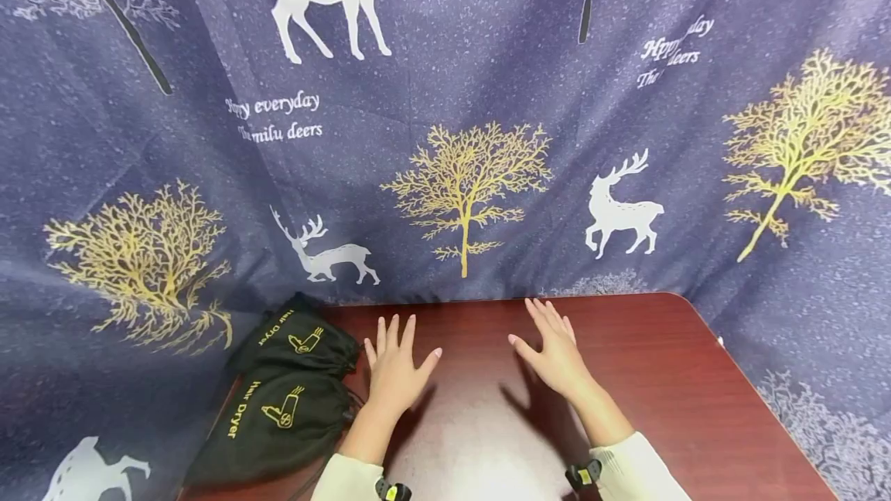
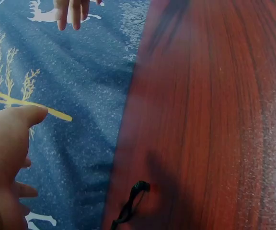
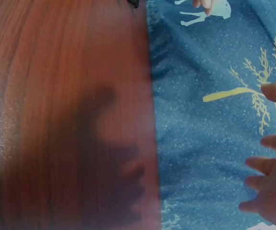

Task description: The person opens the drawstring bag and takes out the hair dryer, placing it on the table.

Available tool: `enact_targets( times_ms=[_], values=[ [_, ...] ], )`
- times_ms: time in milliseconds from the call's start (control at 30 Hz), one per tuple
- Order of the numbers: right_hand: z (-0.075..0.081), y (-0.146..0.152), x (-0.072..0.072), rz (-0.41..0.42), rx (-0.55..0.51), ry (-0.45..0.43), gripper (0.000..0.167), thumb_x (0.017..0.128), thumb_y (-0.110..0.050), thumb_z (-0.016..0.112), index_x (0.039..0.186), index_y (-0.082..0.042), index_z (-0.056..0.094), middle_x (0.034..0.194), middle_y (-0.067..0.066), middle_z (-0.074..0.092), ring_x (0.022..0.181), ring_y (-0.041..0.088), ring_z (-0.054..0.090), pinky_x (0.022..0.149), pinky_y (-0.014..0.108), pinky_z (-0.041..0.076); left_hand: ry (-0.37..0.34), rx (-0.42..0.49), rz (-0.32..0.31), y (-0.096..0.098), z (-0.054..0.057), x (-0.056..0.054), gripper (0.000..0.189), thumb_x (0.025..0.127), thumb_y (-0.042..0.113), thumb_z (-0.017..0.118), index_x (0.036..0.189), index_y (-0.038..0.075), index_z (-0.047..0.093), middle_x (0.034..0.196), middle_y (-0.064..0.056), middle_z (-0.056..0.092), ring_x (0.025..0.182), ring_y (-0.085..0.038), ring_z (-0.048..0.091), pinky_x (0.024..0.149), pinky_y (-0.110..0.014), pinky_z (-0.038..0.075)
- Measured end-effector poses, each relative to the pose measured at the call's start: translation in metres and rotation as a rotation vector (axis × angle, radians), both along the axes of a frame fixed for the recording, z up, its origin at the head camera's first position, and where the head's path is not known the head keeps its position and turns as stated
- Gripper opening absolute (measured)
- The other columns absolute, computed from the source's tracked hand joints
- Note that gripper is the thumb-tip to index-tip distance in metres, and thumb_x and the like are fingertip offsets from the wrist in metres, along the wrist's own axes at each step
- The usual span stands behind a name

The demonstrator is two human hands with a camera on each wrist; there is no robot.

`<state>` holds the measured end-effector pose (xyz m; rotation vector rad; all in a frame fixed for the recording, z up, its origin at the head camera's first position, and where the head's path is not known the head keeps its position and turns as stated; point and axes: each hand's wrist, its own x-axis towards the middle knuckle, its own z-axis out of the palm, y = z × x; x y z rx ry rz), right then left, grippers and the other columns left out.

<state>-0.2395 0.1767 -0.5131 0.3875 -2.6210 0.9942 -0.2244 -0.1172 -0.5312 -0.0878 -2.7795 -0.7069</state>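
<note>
My left hand (image 1: 394, 377) hovers over the table with its fingers spread and holds nothing. Just to its left lie two black drawstring bags, one farther back (image 1: 295, 342) and one nearer (image 1: 278, 420), each printed "Hair Dryer" in yellow; what is inside is hidden. My right hand (image 1: 559, 358) is held above the table as well, fingers extended and thumb apart, with nothing in it. In the left wrist view the left thumb (image 2: 30, 115) shows at the left edge. The right hand's fingers (image 3: 262, 165) appear at the right edge of the right wrist view.
The reddish-brown wooden table (image 1: 654, 377) has a rounded far right corner. Behind it hangs a blue-purple cloth (image 1: 487, 83) printed with deer and trees. A black drawstring end (image 2: 139, 187) lies on the table near the cloth. Both wrists wear dark straps.
</note>
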Motion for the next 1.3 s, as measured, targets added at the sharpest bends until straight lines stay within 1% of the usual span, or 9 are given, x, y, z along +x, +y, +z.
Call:
enact_targets(
  times_ms=[167,267,433,567,667,800,900,1000,1300],
  values=[
    [-0.001,-0.001,0.002,0.052,-0.041,0.037,0.068,0.093,-0.029,0.071,0.152,-0.007,0.044,0.157,0.018,0.043,0.15,0.039,0.032,0.122,0.061,0.016,0.019,0.034,0.022,-0.006,0.002,0.005,0.082,0.091,0.054,0.065,0.157,0.014,0.036,0.16,-0.021,0.035,0.156,-0.042,0.013,0.118,-0.072,0.01],
    [0.001,-0.001,0.004,0.061,-0.049,0.047,0.067,0.093,-0.028,0.071,0.152,-0.01,0.045,0.157,0.016,0.045,0.15,0.038,0.033,0.121,0.061,0.019,0.036,0.037,0.034,-0.01,0.003,0.007,0.081,0.091,0.052,0.066,0.156,0.013,0.037,0.159,-0.021,0.037,0.156,-0.041,0.014,0.118,-0.071,0.013],
    [0.006,-0.004,0.008,0.087,-0.065,0.027,0.066,0.094,-0.028,0.07,0.153,-0.014,0.044,0.159,0.013,0.042,0.151,0.037,0.031,0.12,0.061,0.023,0.058,0.043,0.047,-0.016,0.006,0.012,0.078,0.092,0.05,0.066,0.155,0.012,0.039,0.157,-0.023,0.038,0.155,-0.042,0.017,0.117,-0.07,0.017],
    [0.01,-0.006,0.012,0.111,-0.084,0.006,0.065,0.094,-0.028,0.07,0.152,-0.013,0.045,0.16,0.011,0.041,0.152,0.035,0.03,0.12,0.06,0.025,0.074,0.049,0.053,-0.021,0.007,0.015,0.074,0.094,0.046,0.065,0.153,0.011,0.04,0.156,-0.025,0.037,0.153,-0.045,0.019,0.116,-0.071,0.02],
    [0.01,-0.007,0.013,0.118,-0.081,-0.007,0.065,0.094,-0.029,0.069,0.152,-0.013,0.045,0.161,0.009,0.04,0.152,0.035,0.03,0.12,0.059,0.026,0.113,0.065,0.065,-0.024,0.009,0.017,0.07,0.095,0.042,0.066,0.152,0.009,0.042,0.156,-0.026,0.037,0.151,-0.046,0.023,0.115,-0.07,0.024],
    [0.009,-0.01,0.014,0.127,-0.067,-0.021,0.064,0.095,-0.03,0.069,0.153,-0.015,0.045,0.161,0.008,0.039,0.151,0.035,0.032,0.119,0.06,0.027,0.179,0.1,0.108,-0.028,0.01,0.02,0.066,0.094,0.036,0.068,0.148,0.006,0.046,0.152,-0.027,0.04,0.148,-0.046,0.029,0.112,-0.067,0.03],
    [0.008,-0.012,0.015,0.14,-0.058,-0.035,0.064,0.095,-0.031,0.068,0.153,-0.016,0.045,0.161,0.008,0.039,0.15,0.036,0.033,0.118,0.061,0.029,0.196,0.113,0.145,-0.032,0.009,0.023,0.063,0.094,0.033,0.069,0.146,0.004,0.048,0.149,-0.028,0.043,0.146,-0.046,0.032,0.111,-0.066,0.031],
    [0.007,-0.014,0.017,0.157,-0.052,-0.042,0.063,0.095,-0.031,0.068,0.152,-0.017,0.045,0.161,0.008,0.04,0.149,0.036,0.036,0.117,0.06,0.032,0.168,0.118,0.165,-0.037,0.009,0.026,0.063,0.095,0.031,0.068,0.146,0.001,0.047,0.15,-0.028,0.043,0.146,-0.046,0.031,0.112,-0.066,0.03],
    [0.005,-0.023,0.021,0.189,-0.042,-0.038,0.061,0.094,-0.028,0.069,0.151,-0.018,0.048,0.157,0.007,0.045,0.145,0.033,0.042,0.115,0.057,0.036,0.063,0.117,0.169,-0.049,0.013,0.033,0.063,0.098,0.033,0.064,0.148,0.0,0.045,0.154,-0.028,0.038,0.149,-0.046,0.026,0.114,-0.067,0.026]
  ],
)
